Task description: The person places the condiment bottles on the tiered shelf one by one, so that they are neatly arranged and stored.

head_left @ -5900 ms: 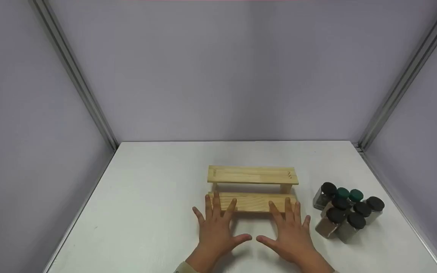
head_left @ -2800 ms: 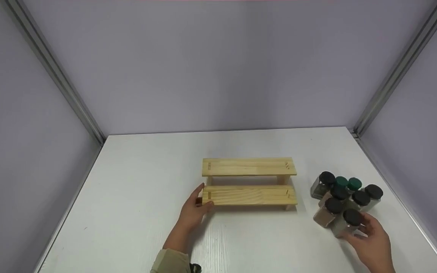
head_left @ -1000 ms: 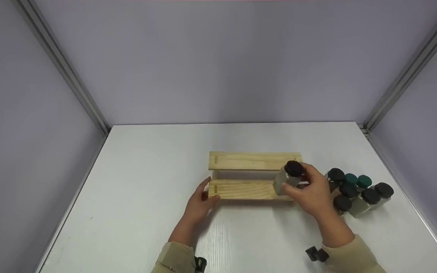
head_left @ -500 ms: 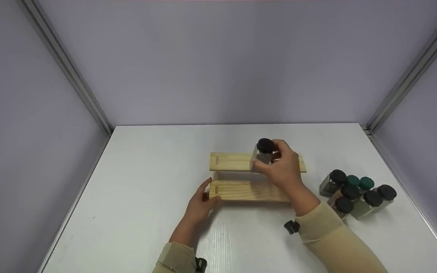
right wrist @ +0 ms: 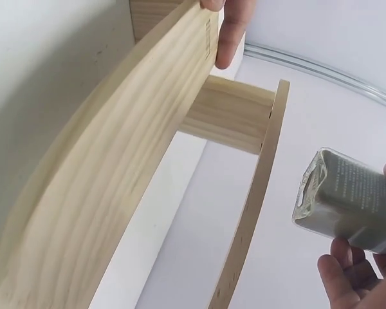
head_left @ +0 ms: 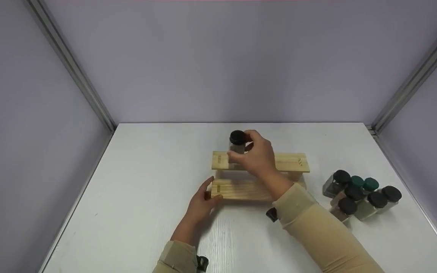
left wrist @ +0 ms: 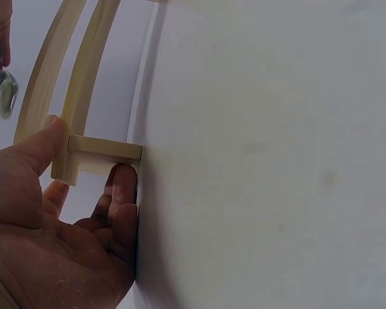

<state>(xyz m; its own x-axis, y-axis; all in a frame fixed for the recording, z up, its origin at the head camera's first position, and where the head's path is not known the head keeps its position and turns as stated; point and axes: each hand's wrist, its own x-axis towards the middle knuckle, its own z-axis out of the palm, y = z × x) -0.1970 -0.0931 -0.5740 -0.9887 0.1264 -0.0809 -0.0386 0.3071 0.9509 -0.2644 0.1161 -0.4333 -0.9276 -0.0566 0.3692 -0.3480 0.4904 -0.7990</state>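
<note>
A two-tier wooden rack [head_left: 291, 162] stands on the white table. My left hand [head_left: 198, 205] holds the left end of its lower board, the thumb on the front edge and fingers round the end piece, as the left wrist view shows. My right hand [head_left: 258, 154] grips a square clear spice jar [head_left: 237, 148] with a black lid, thumb on one side and fingers on the other. The jar is upright over the left part of the upper board. In the right wrist view a gap shows between the base of the jar [right wrist: 350, 201] and that board.
Several more spice jars [head_left: 368, 208], with black or green lids, stand close together on the table [head_left: 135, 212] to the right of the rack. Grey panels [head_left: 203, 64] enclose the table at the back and sides.
The right hand took a jar from the front of the group and carried it left over the rack to the upper board's left part. The left hand went from open to gripping the lower board's end.
</note>
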